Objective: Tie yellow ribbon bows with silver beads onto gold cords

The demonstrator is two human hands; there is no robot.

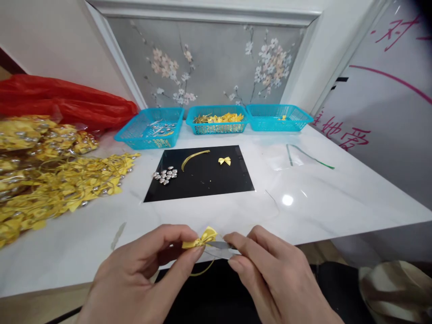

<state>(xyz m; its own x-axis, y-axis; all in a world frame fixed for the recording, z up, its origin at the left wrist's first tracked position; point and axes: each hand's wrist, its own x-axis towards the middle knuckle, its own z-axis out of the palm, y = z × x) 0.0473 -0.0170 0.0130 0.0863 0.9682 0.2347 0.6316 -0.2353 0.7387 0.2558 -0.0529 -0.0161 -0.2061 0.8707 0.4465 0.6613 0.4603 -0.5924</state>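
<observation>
Near the table's front edge, my left hand (158,265) pinches a yellow ribbon bow (208,235) between thumb and forefinger. My right hand (270,265) is closed on a pair of metal tweezers (219,245), whose tips touch the middle of the bow. A thin gold cord (204,271) hangs in a loop below the bow. Beyond my hands, a black mat (202,180) bears a cluster of silvery beads (165,174), a few gold cords (192,157) and a second small yellow bow (224,160).
Along the back stand a left blue basket (145,143), a middle one (216,109) heaped with yellow bows and cords, and a right one (280,127). A pile of yellow bows with beads (74,189) covers the left side. A clear bag (283,159) lies at right.
</observation>
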